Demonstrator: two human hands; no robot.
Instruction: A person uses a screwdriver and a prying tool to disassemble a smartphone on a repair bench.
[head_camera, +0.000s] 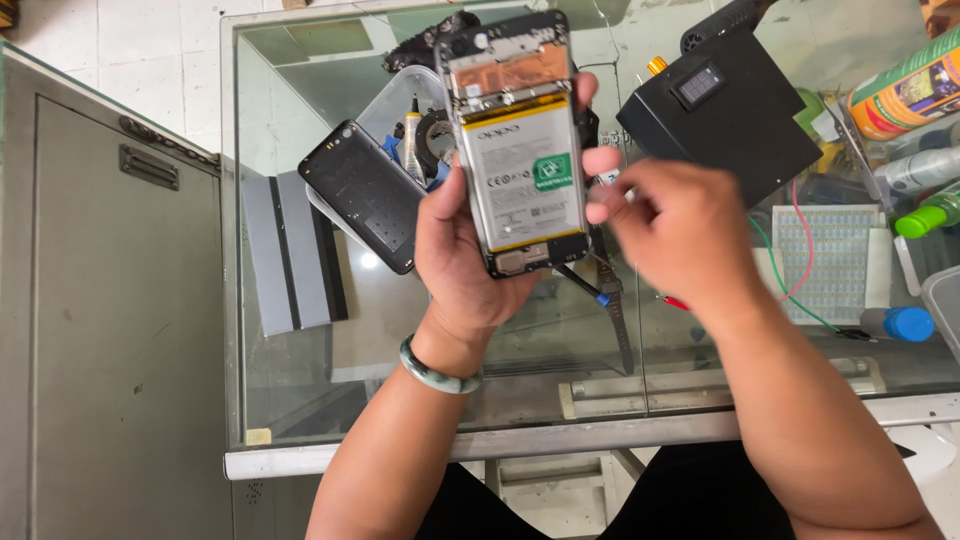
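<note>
1. Gripped upright in the left hand (465, 250), an opened smartphone (518, 140) stands above the glass table (400, 330): the palm cradles its lower end, the thumb lies along its left edge, and fingertips show round its right edge. A pale green bangle (438, 368) circles that wrist.

2. Just right of the phone, the right hand (680, 225) has its fingers curled and pinched near the phone's right edge. Whether they hold something small I cannot tell; they are drawn together, not spread.

3. How far along: judging from how things lie, the opening is done. The back is off the phone and its insides face the camera. A black back cover (368, 195) lies apart on the glass to the left, inner side up. The battery and the boards are in place, so nothing inside looks removed yet.

4. How the phone looks: a dark frame, a large silver-grey battery (522, 175) with yellow strips at its top and bottom and a green label, a copper-coloured shield (510, 68) above it, and a small dark board at the foot.

5. Under the hands on the glass lie tweezers (617, 310) and a thin tool with a blue tip (583, 285).

6. Farther off stand a black box with a small display (720, 110), a clear plastic tray (400, 110) of bits, a white gridded mat (828, 262) with red and green wires, and bottles at the right edge.
</note>
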